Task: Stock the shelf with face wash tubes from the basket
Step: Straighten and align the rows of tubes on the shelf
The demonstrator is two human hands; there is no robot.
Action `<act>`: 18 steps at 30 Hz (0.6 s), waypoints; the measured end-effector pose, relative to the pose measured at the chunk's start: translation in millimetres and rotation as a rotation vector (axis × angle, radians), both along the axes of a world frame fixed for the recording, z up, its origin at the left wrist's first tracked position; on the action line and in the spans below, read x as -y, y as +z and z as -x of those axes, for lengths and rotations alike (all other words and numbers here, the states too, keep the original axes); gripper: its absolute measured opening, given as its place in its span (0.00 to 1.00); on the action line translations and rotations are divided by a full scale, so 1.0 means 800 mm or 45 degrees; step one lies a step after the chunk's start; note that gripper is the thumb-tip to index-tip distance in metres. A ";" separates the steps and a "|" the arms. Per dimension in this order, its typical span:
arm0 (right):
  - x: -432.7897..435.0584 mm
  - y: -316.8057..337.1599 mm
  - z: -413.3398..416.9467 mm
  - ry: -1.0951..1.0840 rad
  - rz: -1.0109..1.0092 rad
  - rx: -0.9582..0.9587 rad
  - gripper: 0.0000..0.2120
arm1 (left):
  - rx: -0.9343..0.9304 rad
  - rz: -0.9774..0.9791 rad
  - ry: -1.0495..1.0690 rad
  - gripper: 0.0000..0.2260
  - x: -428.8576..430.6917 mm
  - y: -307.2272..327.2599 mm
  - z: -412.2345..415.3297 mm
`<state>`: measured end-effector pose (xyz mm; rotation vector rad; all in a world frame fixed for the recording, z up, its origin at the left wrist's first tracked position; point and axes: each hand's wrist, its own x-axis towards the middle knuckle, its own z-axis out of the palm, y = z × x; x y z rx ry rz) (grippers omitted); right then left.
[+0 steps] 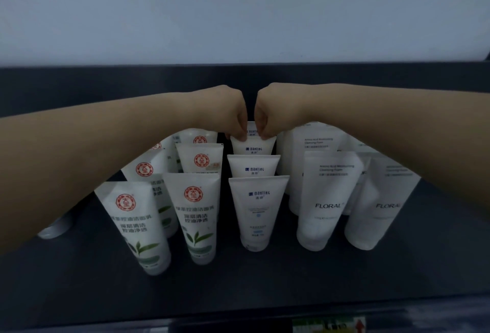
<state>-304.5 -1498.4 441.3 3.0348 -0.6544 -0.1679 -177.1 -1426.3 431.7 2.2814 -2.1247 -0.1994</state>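
Several white face wash tubes stand cap-down in rows on a dark shelf [265, 285]. The middle row holds Manting tubes with blue print. My left hand [230, 112] and my right hand [270, 110] meet over that row. Both pinch the top edge of the third Manting tube [253, 148], one at each corner. Another Manting tube [252, 128] peeks out behind it, mostly hidden by my fingers. The front Manting tube [258, 210] stands free. The basket is out of view.
Tubes with red seals and green leaves [197, 216] fill the left rows. Larger Floral tubes [327, 197] fill the right rows. A white cap [55, 228] shows under my left forearm. A pale wall [238, 14] rises behind the shelf. A price label [328, 326] sits on the front edge.
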 end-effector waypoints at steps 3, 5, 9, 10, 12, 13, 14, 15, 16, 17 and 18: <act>-0.001 0.000 0.000 -0.011 -0.021 0.006 0.07 | 0.012 -0.013 0.003 0.09 -0.001 0.000 0.000; -0.001 0.005 0.003 -0.011 -0.022 0.040 0.07 | 0.027 -0.005 0.007 0.10 -0.005 0.005 0.000; -0.004 0.023 0.013 -0.022 0.009 0.134 0.07 | -0.022 0.100 0.024 0.09 -0.019 0.025 0.002; -0.007 0.027 0.018 -0.026 0.003 0.147 0.07 | -0.025 0.120 0.017 0.09 -0.024 0.030 0.005; -0.011 0.032 0.024 -0.029 -0.052 0.153 0.07 | -0.020 0.118 -0.002 0.08 -0.030 0.035 0.012; -0.014 0.032 0.028 -0.020 -0.085 0.145 0.07 | -0.011 0.108 -0.009 0.07 -0.033 0.037 0.016; -0.019 0.032 0.031 -0.008 -0.113 0.120 0.07 | -0.001 0.086 -0.015 0.07 -0.037 0.037 0.019; -0.023 0.030 0.034 -0.002 -0.137 0.089 0.07 | 0.007 0.056 -0.020 0.07 -0.040 0.036 0.023; -0.028 0.029 0.036 0.001 -0.155 0.059 0.07 | 0.017 0.019 -0.025 0.07 -0.042 0.035 0.026; -0.031 0.027 0.037 0.002 -0.166 0.032 0.07 | 0.029 -0.026 -0.029 0.07 -0.044 0.033 0.029; -0.035 0.025 0.037 0.005 -0.168 0.011 0.07 | 0.044 -0.071 -0.035 0.08 -0.046 0.030 0.033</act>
